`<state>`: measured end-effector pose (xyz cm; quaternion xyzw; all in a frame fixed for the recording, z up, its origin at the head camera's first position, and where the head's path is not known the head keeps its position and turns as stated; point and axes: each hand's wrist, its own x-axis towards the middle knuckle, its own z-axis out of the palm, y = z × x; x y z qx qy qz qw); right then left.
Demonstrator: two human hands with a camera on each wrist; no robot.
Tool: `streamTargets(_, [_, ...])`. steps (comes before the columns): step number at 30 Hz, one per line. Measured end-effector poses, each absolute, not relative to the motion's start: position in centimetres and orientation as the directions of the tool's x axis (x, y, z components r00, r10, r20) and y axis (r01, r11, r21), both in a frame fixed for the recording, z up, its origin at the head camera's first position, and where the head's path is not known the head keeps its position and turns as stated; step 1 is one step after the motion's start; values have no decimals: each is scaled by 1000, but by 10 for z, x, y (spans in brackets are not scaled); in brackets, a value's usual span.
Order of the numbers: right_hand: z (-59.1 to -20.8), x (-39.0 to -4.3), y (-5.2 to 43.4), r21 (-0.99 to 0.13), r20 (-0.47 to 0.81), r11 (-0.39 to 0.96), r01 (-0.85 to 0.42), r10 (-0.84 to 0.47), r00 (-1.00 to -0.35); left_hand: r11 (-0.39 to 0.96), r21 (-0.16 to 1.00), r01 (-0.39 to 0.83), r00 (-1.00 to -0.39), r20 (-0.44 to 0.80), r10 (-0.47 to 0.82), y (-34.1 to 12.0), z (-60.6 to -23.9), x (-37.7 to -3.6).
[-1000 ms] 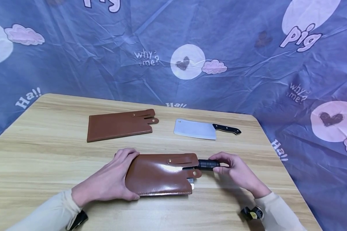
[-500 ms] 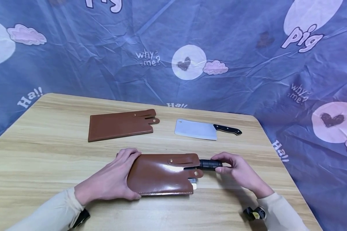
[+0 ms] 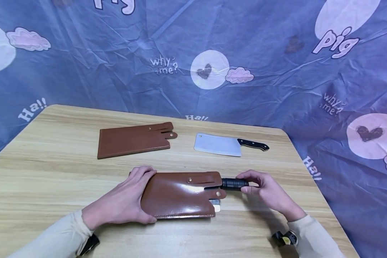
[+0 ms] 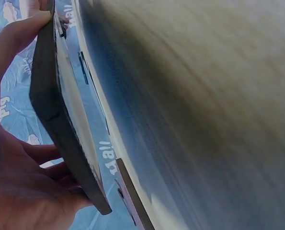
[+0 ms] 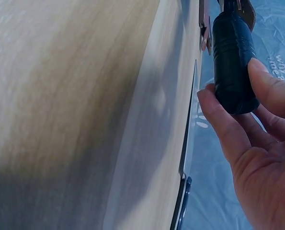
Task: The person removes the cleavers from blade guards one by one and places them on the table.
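Right hand [image 5: 257,143] at the right of the frame, fingertips [image 5: 267,86] and thumb pinching the end of a black, ribbed, cylindrical knife handle [image 5: 233,62]. Handle running up toward the top edge, meeting a brown leather strap [image 5: 247,12] there (only a sliver visible). Pale wooden table top [image 5: 75,96] filling the left, its edge running down the middle, blurred. Blue crinkled backdrop cloth [image 5: 276,33] beyond the edge, behind the hand.

Printed on blue backdrop cloth [image 3: 277,82]: "why me?", "pig", "Ha!!". No text on other items.
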<state>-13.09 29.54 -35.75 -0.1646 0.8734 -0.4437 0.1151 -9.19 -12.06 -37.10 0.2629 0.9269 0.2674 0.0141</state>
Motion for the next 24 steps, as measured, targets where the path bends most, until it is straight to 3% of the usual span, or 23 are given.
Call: streamTargets(24, [-357,-130,298,-800,-56,571,-186,-380,-923,714,515,475,-862,109,495,-122,-370,-91])
